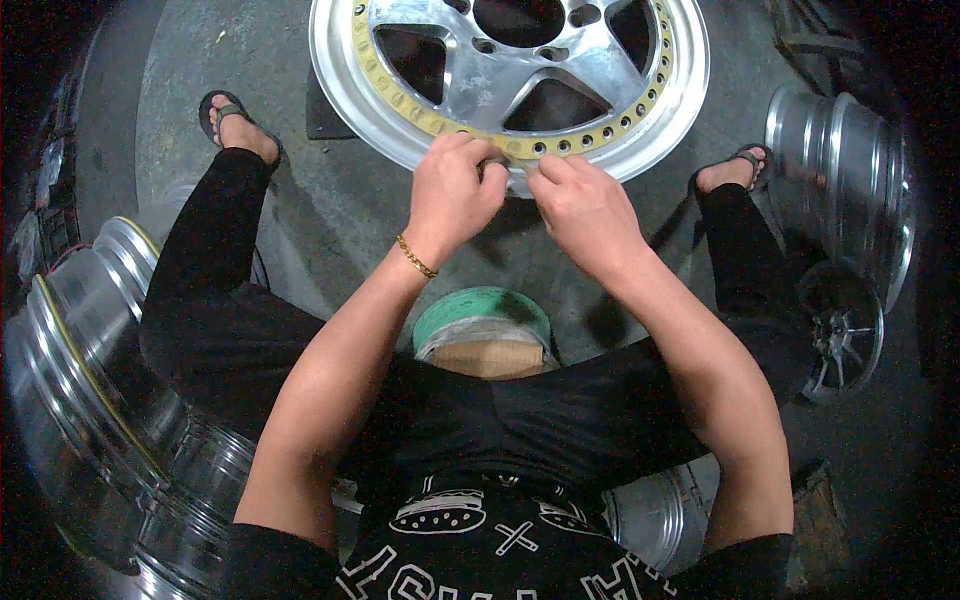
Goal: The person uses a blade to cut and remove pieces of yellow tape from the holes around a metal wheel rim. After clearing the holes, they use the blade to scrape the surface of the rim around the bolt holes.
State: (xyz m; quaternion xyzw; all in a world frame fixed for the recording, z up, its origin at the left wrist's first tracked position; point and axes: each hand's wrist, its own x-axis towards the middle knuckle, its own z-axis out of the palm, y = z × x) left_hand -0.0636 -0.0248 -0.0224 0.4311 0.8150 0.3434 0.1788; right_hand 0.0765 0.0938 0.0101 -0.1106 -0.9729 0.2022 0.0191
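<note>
A polished five-spoke car wheel (482,85) lies face up in front of me. Around its face runs a yellow band (405,103); round marks show on its left part, and a row of dark bolt holes (588,142) shows on the right. At the band's near edge, my left hand (458,188) is closed, thumb against curled fingers. Just right of it, my right hand (583,208) is also closed, its fingertips at the wheel's near lip. Whatever the fingertips pinch is too small or hidden to make out.
Shiny wheel barrels (95,370) stand at the left. More silver rims (850,190) and a dark spoked wheel (845,335) are at the right. A green-topped round object (485,308) sits between my legs on the grey concrete floor (340,225).
</note>
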